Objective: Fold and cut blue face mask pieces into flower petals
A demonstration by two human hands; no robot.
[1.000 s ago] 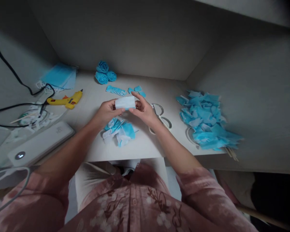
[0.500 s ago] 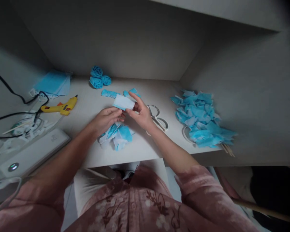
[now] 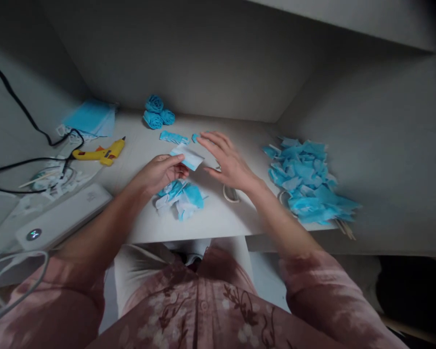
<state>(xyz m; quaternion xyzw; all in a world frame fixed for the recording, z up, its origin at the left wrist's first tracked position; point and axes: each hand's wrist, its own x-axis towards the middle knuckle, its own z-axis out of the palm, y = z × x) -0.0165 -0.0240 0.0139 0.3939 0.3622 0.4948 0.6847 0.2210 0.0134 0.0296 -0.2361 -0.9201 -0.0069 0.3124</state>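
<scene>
My left hand (image 3: 164,173) pinches a folded white and blue piece of fabric (image 3: 189,157) between thumb and fingers. To its right, my right hand (image 3: 230,160) is apart from the piece, its fingers spread with nothing in them. Beneath my right hand lie scissors, mostly hidden, with one handle loop (image 3: 231,194) showing. Blue and white scraps (image 3: 183,199) lie on the table just below my left hand. Behind the held piece is a flat gathered blue strip (image 3: 173,137), and a small blue piece (image 3: 195,138) sits at my right fingertips.
Three blue rosettes (image 3: 154,119) sit at the back. To the left are blue masks (image 3: 89,118), a yellow glue gun (image 3: 103,152), black cable and a white power bank (image 3: 63,218). A blue fabric heap (image 3: 305,177) with sticks (image 3: 346,229) lies at the right.
My right hand has let go of the folded piece and moved right, its fingers spreading over the scissors. The piece stays in my left hand, now tilted. The view has shifted slightly.
</scene>
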